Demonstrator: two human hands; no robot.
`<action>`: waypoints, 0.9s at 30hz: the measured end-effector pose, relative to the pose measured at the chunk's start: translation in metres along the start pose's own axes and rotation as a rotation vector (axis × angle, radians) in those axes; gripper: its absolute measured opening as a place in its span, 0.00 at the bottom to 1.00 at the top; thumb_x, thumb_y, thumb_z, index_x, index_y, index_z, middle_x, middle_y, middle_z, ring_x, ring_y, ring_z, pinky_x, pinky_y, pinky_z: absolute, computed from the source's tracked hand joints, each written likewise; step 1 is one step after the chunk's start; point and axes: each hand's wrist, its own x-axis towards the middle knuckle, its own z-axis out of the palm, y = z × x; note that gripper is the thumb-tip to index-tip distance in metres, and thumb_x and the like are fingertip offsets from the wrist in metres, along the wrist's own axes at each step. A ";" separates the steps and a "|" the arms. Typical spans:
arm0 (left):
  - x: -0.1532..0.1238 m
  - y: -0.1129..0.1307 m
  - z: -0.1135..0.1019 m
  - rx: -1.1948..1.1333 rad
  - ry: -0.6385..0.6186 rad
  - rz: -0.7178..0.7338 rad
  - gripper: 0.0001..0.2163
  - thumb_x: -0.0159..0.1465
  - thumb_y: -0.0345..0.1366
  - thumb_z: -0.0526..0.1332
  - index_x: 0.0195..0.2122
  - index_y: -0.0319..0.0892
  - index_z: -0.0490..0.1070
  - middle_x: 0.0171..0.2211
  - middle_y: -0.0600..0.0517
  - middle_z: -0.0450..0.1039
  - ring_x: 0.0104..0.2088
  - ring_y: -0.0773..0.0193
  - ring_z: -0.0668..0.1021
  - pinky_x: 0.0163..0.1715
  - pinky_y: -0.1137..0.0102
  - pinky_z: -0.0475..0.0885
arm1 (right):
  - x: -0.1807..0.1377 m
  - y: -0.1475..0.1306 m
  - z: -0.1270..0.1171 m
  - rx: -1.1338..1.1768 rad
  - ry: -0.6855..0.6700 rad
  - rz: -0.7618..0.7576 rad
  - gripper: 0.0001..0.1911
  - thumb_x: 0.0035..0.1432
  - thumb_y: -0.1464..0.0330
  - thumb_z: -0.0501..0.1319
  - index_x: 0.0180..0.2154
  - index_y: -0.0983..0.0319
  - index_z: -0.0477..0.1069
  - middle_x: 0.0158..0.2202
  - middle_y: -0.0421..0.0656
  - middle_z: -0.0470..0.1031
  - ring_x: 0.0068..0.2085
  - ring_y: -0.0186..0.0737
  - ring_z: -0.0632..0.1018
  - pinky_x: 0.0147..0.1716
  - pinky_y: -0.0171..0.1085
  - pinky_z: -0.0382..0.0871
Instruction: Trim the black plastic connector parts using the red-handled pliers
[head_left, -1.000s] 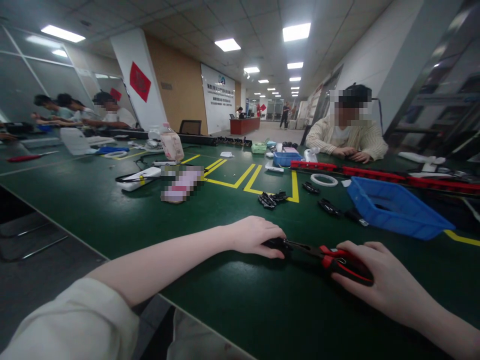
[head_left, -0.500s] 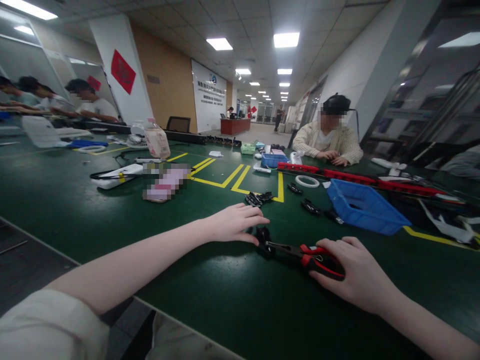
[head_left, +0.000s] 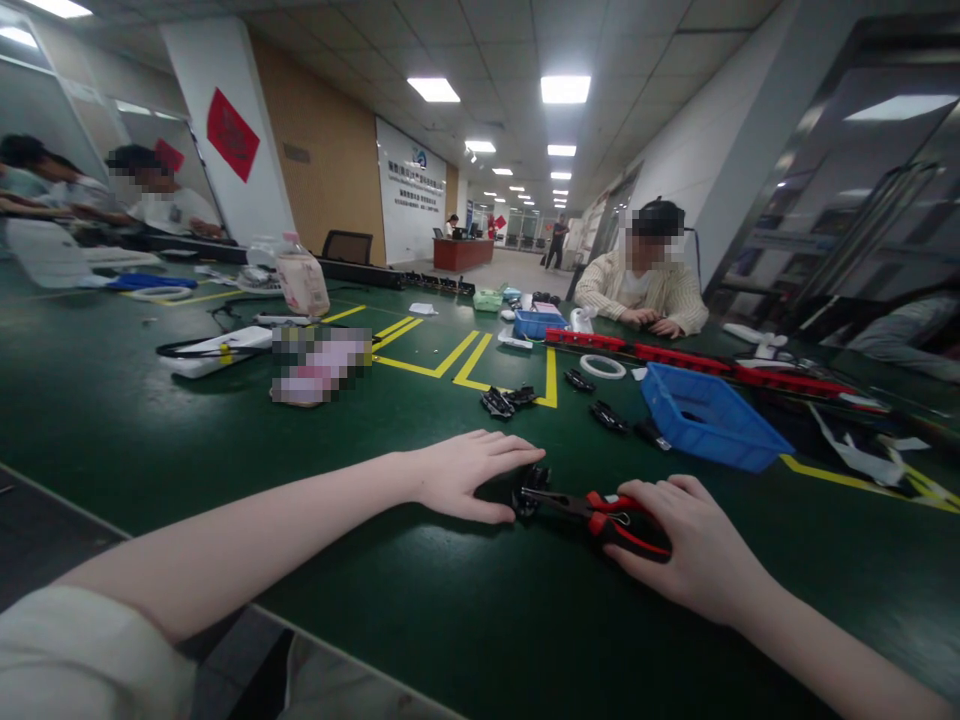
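My right hand [head_left: 686, 535] is closed round the red and black handles of a pair of needle-nose pliers [head_left: 600, 515]. The jaws reach left to a small black part [head_left: 531, 490] on the green table; whether they grip it cannot be made out. On the part's other side, my left hand [head_left: 469, 478] has its thumb at the near edge and its fingertips at the far edge, steadying it between them. Its fine detail is dark and partly covered by the fingers.
More black parts [head_left: 508, 400] lie beyond my hands, with others [head_left: 607, 416] near a blue bin [head_left: 712, 415]. A tape roll [head_left: 602, 367] and red strips [head_left: 682, 360] are farther back. Left are a phone [head_left: 322, 368], a white device [head_left: 217, 352] and a bottle [head_left: 301, 280]. A person [head_left: 645, 280] sits opposite.
My left fingertips have come down to the far edge of the black part, and the thumb has shifted nearer me. The pliers stay at the part. The view has turned slightly right.
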 end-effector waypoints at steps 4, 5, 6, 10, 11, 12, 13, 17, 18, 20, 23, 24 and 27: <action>0.002 0.001 -0.001 0.017 -0.012 0.005 0.28 0.63 0.48 0.60 0.61 0.42 0.58 0.59 0.44 0.62 0.55 0.53 0.69 0.53 0.63 0.64 | -0.001 -0.001 -0.001 -0.021 0.022 -0.023 0.22 0.52 0.53 0.61 0.44 0.60 0.69 0.39 0.47 0.78 0.38 0.47 0.76 0.46 0.52 0.63; 0.002 0.001 0.000 0.024 -0.008 0.001 0.27 0.63 0.48 0.60 0.60 0.42 0.60 0.58 0.44 0.63 0.54 0.54 0.70 0.52 0.64 0.65 | -0.001 -0.001 -0.002 -0.042 0.038 -0.041 0.23 0.52 0.53 0.62 0.45 0.60 0.69 0.39 0.47 0.78 0.39 0.47 0.76 0.46 0.52 0.62; 0.003 0.001 0.000 0.030 -0.003 0.000 0.26 0.63 0.47 0.60 0.60 0.42 0.60 0.58 0.44 0.63 0.53 0.54 0.71 0.52 0.64 0.65 | -0.001 0.000 -0.003 -0.066 0.055 -0.060 0.23 0.52 0.53 0.62 0.45 0.61 0.69 0.39 0.48 0.77 0.38 0.48 0.76 0.46 0.52 0.62; 0.002 0.001 0.000 0.043 0.013 0.013 0.26 0.62 0.47 0.61 0.59 0.43 0.62 0.57 0.45 0.64 0.52 0.54 0.72 0.51 0.65 0.66 | -0.002 0.000 -0.005 -0.115 0.081 -0.099 0.23 0.51 0.54 0.62 0.45 0.62 0.69 0.39 0.48 0.77 0.38 0.47 0.76 0.45 0.52 0.62; 0.002 0.001 0.000 0.047 0.017 0.019 0.25 0.63 0.47 0.61 0.58 0.43 0.62 0.57 0.45 0.64 0.52 0.54 0.72 0.50 0.64 0.67 | -0.001 0.000 -0.005 -0.104 0.071 -0.089 0.23 0.52 0.54 0.62 0.45 0.61 0.69 0.39 0.47 0.77 0.38 0.47 0.76 0.46 0.52 0.62; 0.001 0.001 0.000 0.053 0.018 0.025 0.24 0.63 0.47 0.61 0.58 0.44 0.63 0.57 0.45 0.64 0.51 0.54 0.73 0.50 0.64 0.67 | -0.001 -0.001 -0.005 -0.087 0.056 -0.074 0.23 0.52 0.54 0.62 0.45 0.61 0.69 0.39 0.47 0.77 0.38 0.47 0.76 0.47 0.52 0.61; 0.001 0.001 0.000 0.061 0.016 0.029 0.23 0.63 0.47 0.60 0.58 0.44 0.64 0.57 0.44 0.64 0.50 0.54 0.73 0.50 0.64 0.67 | 0.000 -0.001 -0.004 -0.065 0.034 -0.055 0.23 0.52 0.54 0.62 0.45 0.61 0.69 0.39 0.47 0.77 0.39 0.47 0.76 0.48 0.53 0.61; 0.001 0.002 0.000 0.090 -0.009 0.018 0.23 0.64 0.47 0.58 0.58 0.44 0.63 0.57 0.44 0.63 0.50 0.53 0.73 0.50 0.63 0.67 | 0.001 -0.003 -0.004 0.023 -0.042 0.029 0.22 0.52 0.54 0.62 0.44 0.59 0.69 0.39 0.46 0.77 0.40 0.47 0.76 0.49 0.53 0.61; 0.001 0.002 0.000 0.094 -0.012 0.016 0.23 0.65 0.47 0.58 0.58 0.44 0.63 0.57 0.44 0.63 0.51 0.53 0.72 0.50 0.63 0.67 | 0.002 -0.005 -0.004 0.041 -0.054 0.047 0.21 0.52 0.54 0.62 0.44 0.59 0.69 0.39 0.45 0.77 0.40 0.47 0.76 0.48 0.53 0.62; 0.002 0.002 0.000 0.093 -0.013 0.015 0.22 0.65 0.46 0.58 0.58 0.44 0.63 0.57 0.44 0.63 0.51 0.53 0.72 0.50 0.62 0.67 | 0.003 -0.007 -0.005 0.069 -0.076 0.078 0.19 0.52 0.55 0.62 0.43 0.58 0.69 0.39 0.45 0.77 0.39 0.46 0.76 0.43 0.49 0.65; 0.002 0.002 0.000 0.083 0.004 0.020 0.22 0.65 0.46 0.58 0.57 0.44 0.64 0.57 0.44 0.64 0.51 0.53 0.72 0.50 0.62 0.68 | 0.004 -0.010 -0.008 0.085 -0.092 0.105 0.17 0.51 0.57 0.62 0.41 0.57 0.69 0.37 0.44 0.78 0.37 0.45 0.76 0.38 0.46 0.67; 0.001 0.002 0.000 0.079 0.008 0.021 0.21 0.65 0.46 0.58 0.57 0.45 0.64 0.57 0.44 0.64 0.51 0.53 0.73 0.50 0.62 0.68 | 0.004 -0.010 -0.008 0.085 -0.090 0.107 0.17 0.51 0.57 0.62 0.41 0.57 0.70 0.37 0.44 0.78 0.37 0.45 0.76 0.37 0.45 0.67; 0.000 0.001 0.001 0.075 0.016 0.024 0.22 0.65 0.46 0.58 0.58 0.45 0.64 0.58 0.44 0.63 0.51 0.53 0.72 0.50 0.62 0.68 | 0.004 -0.011 -0.009 0.083 -0.079 0.106 0.16 0.52 0.57 0.62 0.41 0.57 0.70 0.37 0.44 0.78 0.37 0.45 0.76 0.37 0.46 0.67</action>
